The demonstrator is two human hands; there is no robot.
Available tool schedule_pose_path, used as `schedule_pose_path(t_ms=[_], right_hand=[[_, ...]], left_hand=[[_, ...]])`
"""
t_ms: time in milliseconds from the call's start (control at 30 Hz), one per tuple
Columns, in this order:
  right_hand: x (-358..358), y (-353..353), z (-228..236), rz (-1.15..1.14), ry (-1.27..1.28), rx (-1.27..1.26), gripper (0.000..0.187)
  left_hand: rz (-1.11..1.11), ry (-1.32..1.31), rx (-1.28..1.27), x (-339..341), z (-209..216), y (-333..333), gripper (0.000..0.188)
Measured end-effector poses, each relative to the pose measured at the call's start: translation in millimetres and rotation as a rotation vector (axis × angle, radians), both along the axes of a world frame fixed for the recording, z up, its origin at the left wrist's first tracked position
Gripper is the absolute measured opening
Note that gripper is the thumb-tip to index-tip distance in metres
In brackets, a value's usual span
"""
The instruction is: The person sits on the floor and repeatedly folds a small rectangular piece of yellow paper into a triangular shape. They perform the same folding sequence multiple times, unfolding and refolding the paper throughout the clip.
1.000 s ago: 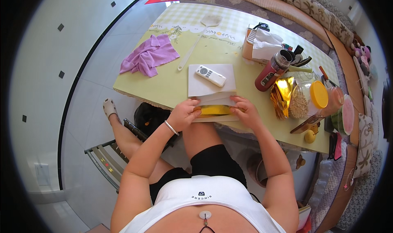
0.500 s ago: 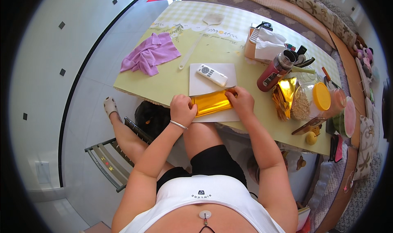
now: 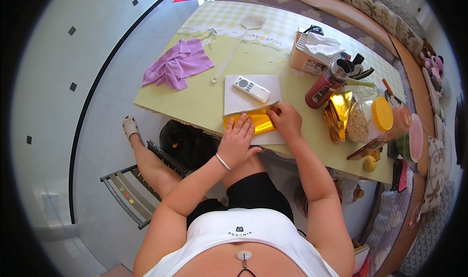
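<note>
taking the clock from the thin, shiny gold foil sheet (image 3: 263, 124), which lies on white paper (image 3: 274, 85) at the table's near edge: at three o'clock, a clear, rounded jar (image 3: 358, 121) with a yellow lid (image 3: 382, 114) holds small beige pieces; at two, a maroon metal flask (image 3: 319, 92) stands uncapped, its contents hidden; at one, a tan box (image 3: 307, 62) holds white tissues (image 3: 324, 44).

the flask carries a dark label too small to read; the white ribbed top (image 3: 239, 220) bears dark lettering, and script runs across the pale-green tablecloth (image 3: 195, 99).

half a second ago the left hand (image 3: 237, 143) pinched the foil's left end; now it lies flat on it, fingers spread. the right hand (image 3: 287, 121) still has its fingertips bent together, gripping the foil's right end. the tissue that hung over the box front now sits higher, baring it. the white plastic remote (image 3: 251, 89), at twelve, has stayed put.
</note>
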State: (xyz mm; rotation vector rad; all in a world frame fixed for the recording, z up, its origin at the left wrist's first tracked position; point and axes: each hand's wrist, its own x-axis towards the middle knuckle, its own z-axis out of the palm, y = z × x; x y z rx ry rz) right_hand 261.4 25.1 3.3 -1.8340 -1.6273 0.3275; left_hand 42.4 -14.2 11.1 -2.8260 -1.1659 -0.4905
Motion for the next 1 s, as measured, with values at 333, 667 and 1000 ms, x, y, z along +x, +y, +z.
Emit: schedule_pose_path(t_ms=[333,667,1000], right_hand=[[-13.8,-20.2,13.4,0.194,-0.430,0.360,0.038],[21.6,-51.9,0.0,0.463,-0.472,-0.108,0.091],[0.9,-85.4,17.5,0.275,-0.597,-0.048,0.065]], left_hand=[[0.041,0.055,-0.068,1.0,-2.0,-4.2,0.085],[0.074,0.194,-0.309,-30.4,0.0,-3.2,0.104],[-0.068,0.286,-0.040,-47.9,15.6,53.7,0.073]])
